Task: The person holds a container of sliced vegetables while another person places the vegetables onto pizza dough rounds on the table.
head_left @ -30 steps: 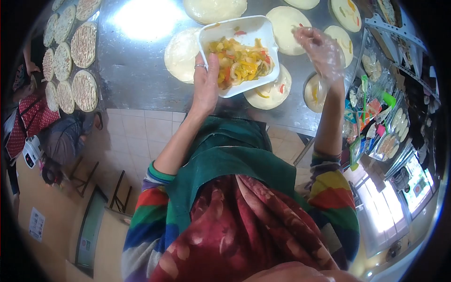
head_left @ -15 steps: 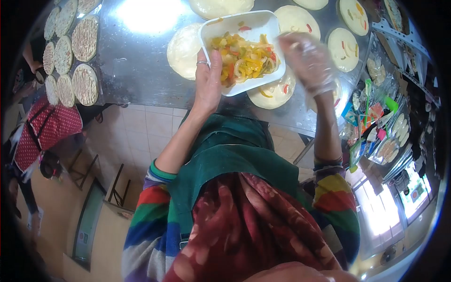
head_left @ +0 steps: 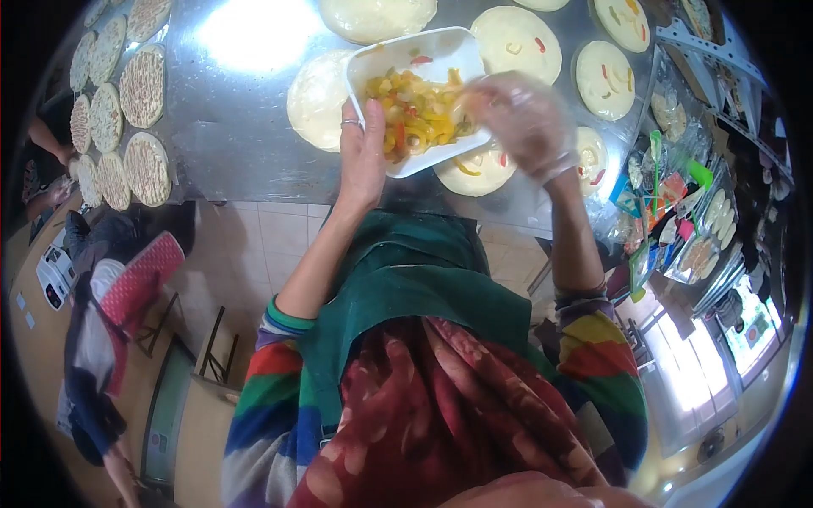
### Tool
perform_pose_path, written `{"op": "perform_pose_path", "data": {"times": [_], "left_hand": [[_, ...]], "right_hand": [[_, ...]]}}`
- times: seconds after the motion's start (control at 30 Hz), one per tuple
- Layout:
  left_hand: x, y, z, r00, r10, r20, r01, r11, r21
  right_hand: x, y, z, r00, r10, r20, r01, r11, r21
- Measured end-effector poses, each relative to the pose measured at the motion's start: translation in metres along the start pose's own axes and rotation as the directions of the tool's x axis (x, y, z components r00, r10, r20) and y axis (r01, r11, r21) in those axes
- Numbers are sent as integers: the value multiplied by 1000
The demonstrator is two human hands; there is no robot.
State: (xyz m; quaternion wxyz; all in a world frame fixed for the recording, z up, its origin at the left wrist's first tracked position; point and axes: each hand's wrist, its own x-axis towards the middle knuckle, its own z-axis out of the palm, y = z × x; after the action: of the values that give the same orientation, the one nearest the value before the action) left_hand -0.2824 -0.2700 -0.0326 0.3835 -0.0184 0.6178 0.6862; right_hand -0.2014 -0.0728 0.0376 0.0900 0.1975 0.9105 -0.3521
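Note:
A white rectangular tray of sliced yellow, green and red peppers is held at its left side by my left hand, thumb over the rim. My right hand, in a clear plastic glove, is at the tray's right edge with its fingers by the peppers; motion blurs it, and what the fingers hold is hidden. Round pale dough discs lie around the tray. One with pepper strips is behind it, another is at the right, and a plain one is at the left.
Several topped discs lie at the left of the metal table. Packets and plastic bags are beyond its right edge, near a metal rack. Another person in a red dotted apron is at the lower left.
My right hand has moved left and down from over the discs to the tray. Pepper strips now show on the disc at the right edge. The person at lower left has shifted.

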Motion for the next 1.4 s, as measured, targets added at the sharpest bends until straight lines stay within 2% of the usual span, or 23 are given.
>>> {"op": "perform_pose_path", "data": {"times": [0.03, 0.1, 0.2, 0.3, 0.4, 0.5, 0.6, 0.7, 0.73, 0.8, 0.9, 1.0, 1.1, 1.2, 1.23, 1.27, 1.3, 1.33, 1.37, 1.4], "left_hand": [[1, -1, -1, 1000, 7, -11, -7, 1000, 3], [1, 1, -3, 1000, 9, -23, -9, 1000, 4], [-1, 5, -3, 1000, -12, -19, 12, 1000, -15], [-3, 9, -3, 999, -33, -5, 33, 998, -44], [-4, 11, -2, 1000, -30, 4, 30, 998, -48], [-5, 13, -1, 1000, -16, 13, 16, 1000, -25], [-6, 17, 0, 1000, -12, 8, 12, 1000, -23], [-7, 16, 0, 1000, -9, 12, 9, 999, -37], [-6, 16, 0, 1000, -5, 16, 6, 999, -43], [-4, 15, 3, 1000, 16, 21, -16, 999, -41], [-3, 14, 7, 997, 68, 27, -68, 998, 0], [-4, 13, 9, 995, 90, 38, -91, 996, 13], [-3, 12, 7, 997, 61, 38, -60, 998, -18], [-1, 10, 6, 998, 47, 30, -47, 999, -13], [-1, 9, 5, 999, 34, 28, -34, 999, -14], [0, 9, 5, 999, 22, 27, -22, 1000, -15], [0, 9, 5, 999, 21, 31, -20, 1000, -12], [1, 9, 5, 999, 19, 35, -19, 1000, -8], [1, 9, 5, 999, 17, 39, -17, 1000, -4], [1, 9, 5, 999, 9, 37, -9, 1000, -3]], "right_hand": [[4, 15, -2, 992, 32, -123, -35, 999, -20], [8, 31, -16, 940, 242, -240, -224, 969, 101], [28, 84, -17, 869, 370, -327, -368, 927, 69], [49, 107, -7, 870, 362, -336, -362, 930, 64], [65, 115, 2, 896, 250, -366, -305, 947, -98], [72, 123, 13, 913, 143, -382, -273, 909, -314], [63, 108, 2, 902, 192, -387, -280, 942, -185], [32, 28, -22, 911, 224, -347, -236, 972, 7], [25, 19, -18, 960, 108, -260, -120, 992, -29], [15, 8, -8, 989, -128, -70, 123, 990, -71], [1, -16, 18, 965, -262, 26, 260, 934, -246], [-5, -6, 36, 966, -244, -87, 226, 957, -183], [1, 7, 31, 967, -247, -63, 247, 969, -5], [3, 4, 10, 999, 3, 42, -13, 972, 235], [2, 22, 12, 963, -259, -71, 259, 966, -13], [2, 23, 9, 995, -92, -47, 99, 979, 179], [3, 23, 5, 998, 70, 9, -68, 931, 358], [3, 24, 2, 972, 218, 93, -234, 826, 513], [2, 29, 0, 966, 230, 116, -250, 733, 632], [1, 30, -1, 961, 255, 108, -262, 712, 651]]}}
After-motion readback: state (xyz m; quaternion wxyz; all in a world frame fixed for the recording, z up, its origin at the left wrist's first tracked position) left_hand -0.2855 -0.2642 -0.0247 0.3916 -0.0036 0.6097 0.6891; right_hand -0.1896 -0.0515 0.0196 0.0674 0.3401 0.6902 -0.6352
